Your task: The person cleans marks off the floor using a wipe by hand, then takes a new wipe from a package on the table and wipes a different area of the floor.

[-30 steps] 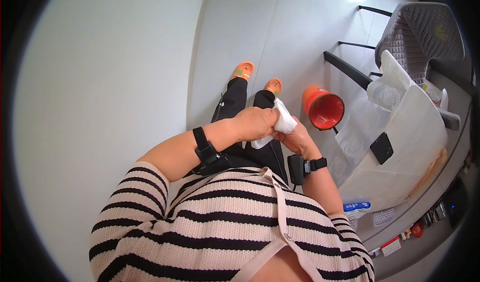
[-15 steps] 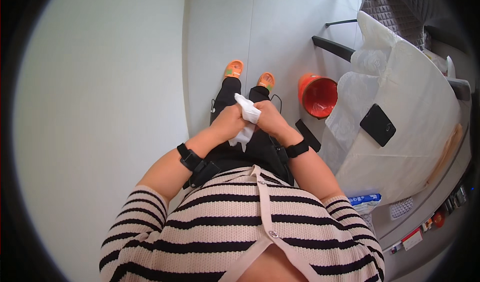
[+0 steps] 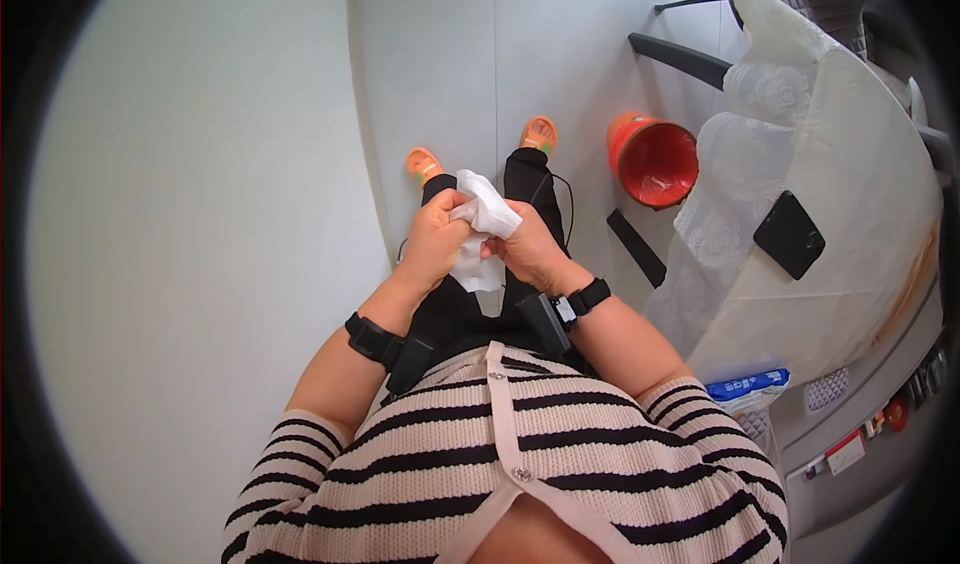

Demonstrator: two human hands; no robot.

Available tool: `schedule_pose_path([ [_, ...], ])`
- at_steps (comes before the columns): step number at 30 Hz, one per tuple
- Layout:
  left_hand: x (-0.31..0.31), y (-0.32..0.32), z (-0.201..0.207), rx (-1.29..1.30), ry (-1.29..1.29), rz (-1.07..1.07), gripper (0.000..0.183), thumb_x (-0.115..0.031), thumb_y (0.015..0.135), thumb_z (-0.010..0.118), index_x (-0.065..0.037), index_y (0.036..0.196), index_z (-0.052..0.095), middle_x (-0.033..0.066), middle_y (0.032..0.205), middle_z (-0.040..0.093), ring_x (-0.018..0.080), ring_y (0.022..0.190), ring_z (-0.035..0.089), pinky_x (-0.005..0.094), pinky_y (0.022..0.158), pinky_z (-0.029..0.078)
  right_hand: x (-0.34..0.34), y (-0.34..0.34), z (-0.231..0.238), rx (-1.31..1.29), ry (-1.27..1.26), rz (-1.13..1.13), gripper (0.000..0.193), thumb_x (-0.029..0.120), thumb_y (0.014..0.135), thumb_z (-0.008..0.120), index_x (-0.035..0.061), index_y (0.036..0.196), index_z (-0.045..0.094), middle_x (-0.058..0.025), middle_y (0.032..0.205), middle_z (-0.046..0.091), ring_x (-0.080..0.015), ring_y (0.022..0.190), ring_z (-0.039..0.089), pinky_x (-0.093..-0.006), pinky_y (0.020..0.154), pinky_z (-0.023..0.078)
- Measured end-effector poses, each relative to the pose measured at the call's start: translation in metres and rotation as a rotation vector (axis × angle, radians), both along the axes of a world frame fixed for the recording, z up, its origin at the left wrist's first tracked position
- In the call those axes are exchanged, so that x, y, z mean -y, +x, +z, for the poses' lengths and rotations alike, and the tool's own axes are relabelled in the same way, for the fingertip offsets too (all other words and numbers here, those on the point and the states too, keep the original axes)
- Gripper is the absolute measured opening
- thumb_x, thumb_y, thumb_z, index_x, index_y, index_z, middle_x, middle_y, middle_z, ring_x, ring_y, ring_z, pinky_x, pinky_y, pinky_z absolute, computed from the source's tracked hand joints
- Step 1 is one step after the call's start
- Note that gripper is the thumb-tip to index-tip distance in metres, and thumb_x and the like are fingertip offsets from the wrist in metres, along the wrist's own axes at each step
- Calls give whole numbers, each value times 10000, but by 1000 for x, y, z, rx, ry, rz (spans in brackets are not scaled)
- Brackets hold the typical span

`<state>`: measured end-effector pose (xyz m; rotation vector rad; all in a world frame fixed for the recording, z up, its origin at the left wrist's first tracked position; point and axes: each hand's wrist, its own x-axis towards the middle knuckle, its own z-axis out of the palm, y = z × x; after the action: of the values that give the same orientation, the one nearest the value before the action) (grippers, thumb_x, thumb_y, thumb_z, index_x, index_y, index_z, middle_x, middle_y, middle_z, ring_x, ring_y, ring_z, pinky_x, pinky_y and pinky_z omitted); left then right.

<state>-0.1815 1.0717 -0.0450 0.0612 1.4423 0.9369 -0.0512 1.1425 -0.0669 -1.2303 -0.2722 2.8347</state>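
A crumpled white tissue (image 3: 487, 207) is stretched between my two hands in front of my legs, with a thin flap hanging below them. My left hand (image 3: 432, 240) is closed, its fingers pinching the tissue's left side. Closed on the other side is my right hand (image 3: 533, 246), with the tissue bunched against its fingers. Some fingertips are hidden behind the folds. Black straps with small devices circle both wrists.
To the right stands an orange-red bin (image 3: 627, 142) with a red liner. Beside it is a table with a pale lace cloth (image 3: 840, 154), bearing a black phone (image 3: 790, 236). A blue-and-white packet (image 3: 748, 386) lies nearby. A plain wall (image 3: 200, 264) fills the left.
My hands have moved slightly apart, and the tissue is spread more between them. My feet have shifted apart in mid-step, and the bin and table appear farther right.
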Motion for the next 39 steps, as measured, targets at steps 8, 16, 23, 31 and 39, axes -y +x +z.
schedule_pose_path([
  [8,29,-20,-79,-231,-92,-265,187,13,797,513,22,973,577,63,858,619,98,704,571,251,630,465,37,-36,-56,333,409,125,162,42,828,563,-15,965,626,-45,846,631,-95,708,581,-252,620,462],
  [16,57,-51,-143,8,-212,280,184,-45,849,522,13,1004,603,62,890,632,104,767,587,252,678,473,51,-83,-108,361,121,-54,332,0,845,519,-6,1177,529,-79,1052,596,-125,910,573,-262,791,455],
  [23,76,-101,-160,283,-125,614,346,-186,861,617,-35,1156,516,52,1045,592,158,943,591,295,798,496,56,-76,-157,214,144,15,705,385,884,566,35,1401,239,-134,1391,366,-243,1275,371,-363,1046,313],
  [31,98,-87,-164,-31,-210,417,332,-176,860,621,11,1118,528,58,1022,596,143,900,581,284,770,473,96,-111,-156,-5,-92,151,620,410,806,661,29,1246,446,-68,1164,529,-155,1100,497,-304,929,404],
  [39,102,-80,-170,-357,-204,162,278,-166,835,624,-12,1060,574,55,949,636,134,847,592,284,750,469,88,-119,-157,197,66,226,493,183,825,671,46,1246,455,-29,1105,565,-118,1006,538,-287,892,429],
])
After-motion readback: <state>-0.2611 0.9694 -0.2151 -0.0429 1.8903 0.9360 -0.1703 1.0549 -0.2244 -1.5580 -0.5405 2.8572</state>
